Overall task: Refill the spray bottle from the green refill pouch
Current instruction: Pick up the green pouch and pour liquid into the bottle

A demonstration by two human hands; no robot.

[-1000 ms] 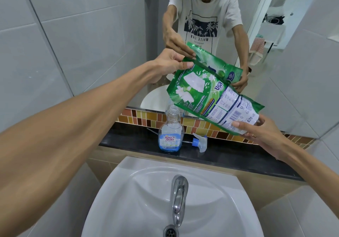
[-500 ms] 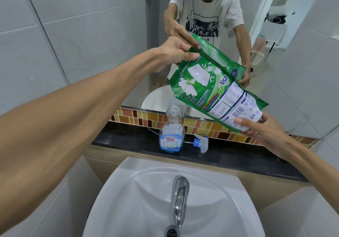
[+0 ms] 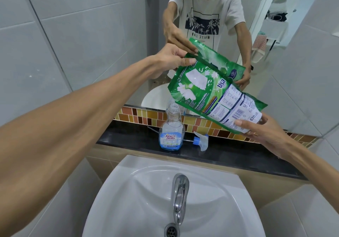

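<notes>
I hold the green refill pouch (image 3: 211, 93) tilted in the air, just up and to the right of the spray bottle. My left hand (image 3: 170, 58) pinches its upper left corner. My right hand (image 3: 260, 132) supports its lower right end from beneath. The clear spray bottle (image 3: 172, 129) stands upright and uncapped on the black ledge (image 3: 128, 139), with a little blue liquid at the bottom. Its spray head (image 3: 200, 141) lies on the ledge to the right, dip tube pointing left behind the bottle.
A white sink (image 3: 128, 200) with a chrome tap (image 3: 180, 194) sits below the ledge. Behind the ledge run a strip of mosaic tiles (image 3: 139, 115) and a mirror (image 3: 275, 34) that reflects me and the pouch. Grey tiled walls close in on both sides.
The pouch has risen a little and its top corner has lifted with my left hand. The bottle and the spray head have not moved.
</notes>
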